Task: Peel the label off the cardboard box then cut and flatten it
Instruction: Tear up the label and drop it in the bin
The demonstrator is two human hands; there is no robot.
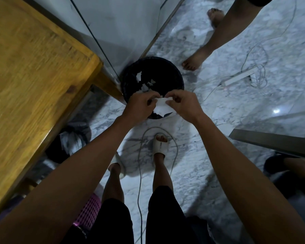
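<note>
No text, brand or number can be read anywhere, not even on the white paper scrap [163, 106].

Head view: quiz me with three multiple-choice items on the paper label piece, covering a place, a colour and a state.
1. Where is the white label piece held?
A. Over the black waste bin
B. On the wooden table
C. On the marble floor beside the power strip

2. What colour are the scraps inside the bin?
A. Brown
B. White
C. Pink

3. How is the label piece held?
A. Left hand alone
B. Lying loose, untouched
C. Pinched by left hand and right hand

Answers: 1 A, the piece hangs above the bin's opening. 2 B, pale torn bits show against the dark inside. 3 C, fingers of each hand grip its top edge.
</note>
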